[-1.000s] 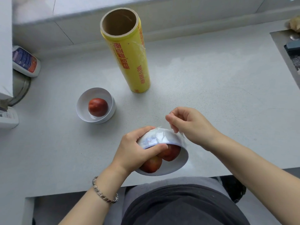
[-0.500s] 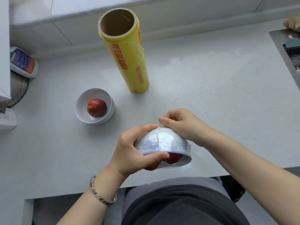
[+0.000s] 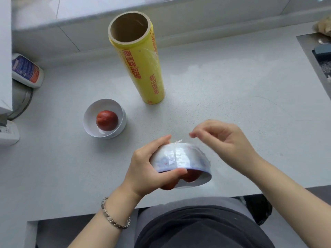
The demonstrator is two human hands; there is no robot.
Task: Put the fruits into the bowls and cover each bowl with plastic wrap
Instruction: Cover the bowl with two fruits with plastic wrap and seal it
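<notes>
On the grey countertop [image 3: 232, 90], the yellow plastic wrap roll [image 3: 143, 68] is standing upright behind an uncovered white bowl [image 3: 89, 126] holding one red fruit [image 3: 107, 120]. My left hand [image 3: 143, 169] is clamping the tilted film-covered bowl [image 3: 179, 158] near the front edge, fruits [image 3: 192, 176] showing inside. My right hand [image 3: 223, 142] is hovering beside it, fingertips drawn together; pinching film or not, I cannot tell. I am judging the loose film tail [image 3: 177, 141] could peel at this tilt, spilling fruit.

Bright, soft, even light; a pale glare patch sits on the speckled grey stone counter [image 3: 206, 72], shadows faint. Wide-angle bending curves the frame edges, and the right hand [image 3: 227, 140] is motion-blurred
</notes>
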